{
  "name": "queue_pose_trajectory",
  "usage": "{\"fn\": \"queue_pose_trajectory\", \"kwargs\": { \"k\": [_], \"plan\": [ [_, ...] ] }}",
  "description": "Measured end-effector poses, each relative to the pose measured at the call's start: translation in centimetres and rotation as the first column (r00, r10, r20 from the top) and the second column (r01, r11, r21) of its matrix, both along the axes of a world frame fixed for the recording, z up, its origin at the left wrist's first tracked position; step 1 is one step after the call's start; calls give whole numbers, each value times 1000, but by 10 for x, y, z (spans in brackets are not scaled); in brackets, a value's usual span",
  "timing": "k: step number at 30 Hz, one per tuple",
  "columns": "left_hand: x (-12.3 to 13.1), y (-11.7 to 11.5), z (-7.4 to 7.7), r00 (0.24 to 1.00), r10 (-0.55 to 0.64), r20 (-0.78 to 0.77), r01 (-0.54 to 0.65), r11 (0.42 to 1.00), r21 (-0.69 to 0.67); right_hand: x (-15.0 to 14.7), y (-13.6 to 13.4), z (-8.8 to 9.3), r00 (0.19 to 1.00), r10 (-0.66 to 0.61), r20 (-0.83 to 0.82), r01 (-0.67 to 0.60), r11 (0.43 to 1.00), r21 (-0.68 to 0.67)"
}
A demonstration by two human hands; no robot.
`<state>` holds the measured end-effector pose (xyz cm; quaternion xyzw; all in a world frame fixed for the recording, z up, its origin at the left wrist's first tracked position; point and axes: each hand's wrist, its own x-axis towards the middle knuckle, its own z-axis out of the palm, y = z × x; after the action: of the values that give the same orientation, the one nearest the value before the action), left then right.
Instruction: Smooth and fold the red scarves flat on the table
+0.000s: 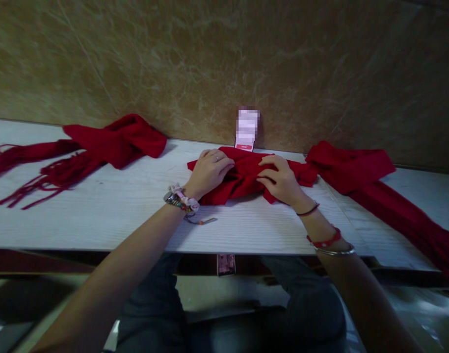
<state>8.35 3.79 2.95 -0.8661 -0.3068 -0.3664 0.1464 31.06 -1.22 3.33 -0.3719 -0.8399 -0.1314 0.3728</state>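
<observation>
Head view is showing two bare hands working over a rumpled red cloth [242, 169], which is lying midway along the tabletop [110, 215], close to its back edge. The left hand [211, 171] is curling over the cloth's left part; whether its fingers are pinching fabric, I cannot tell. The right hand [280, 177] is resting bent, slightly parted fingers on the other part — its grip, too, I cannot tell. A phone [247, 128] is leaning on the wall [195, 73] behind, just beyond the cloth; a push toward the back edge could be knocking it over. One scarf [124, 142] is lying toward the left end, another [347, 169] is trailing its fringe to the front edge near the right end, where a snag could be dragging it off. Bracelets [182, 200] with a dangling cord are risking catching the weave.
</observation>
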Motion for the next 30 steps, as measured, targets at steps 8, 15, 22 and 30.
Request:
{"fn": "queue_pose_trajectory", "kwargs": {
  "k": [8, 15, 22, 30],
  "plan": [
    [-7, 6, 0, 987, 112, 117, -105, 992, -66, 28, 10, 1, 938, -224, -264, 229, 973, -9],
    [9, -16, 2, 942, -280, -185, 267, 959, -93, 12, -2, 5, 997, 52, -57, -57, 993, -105],
    [7, 0, -9, 958, -157, -240, 143, 987, -74, 12, 6, -6, 992, 53, 119, -32, 984, -173],
    [-14, 11, 2, 962, 241, 131, -232, 970, -77, 28, 16, -2, 939, -107, -326, 92, 994, -61]
  ]
}}
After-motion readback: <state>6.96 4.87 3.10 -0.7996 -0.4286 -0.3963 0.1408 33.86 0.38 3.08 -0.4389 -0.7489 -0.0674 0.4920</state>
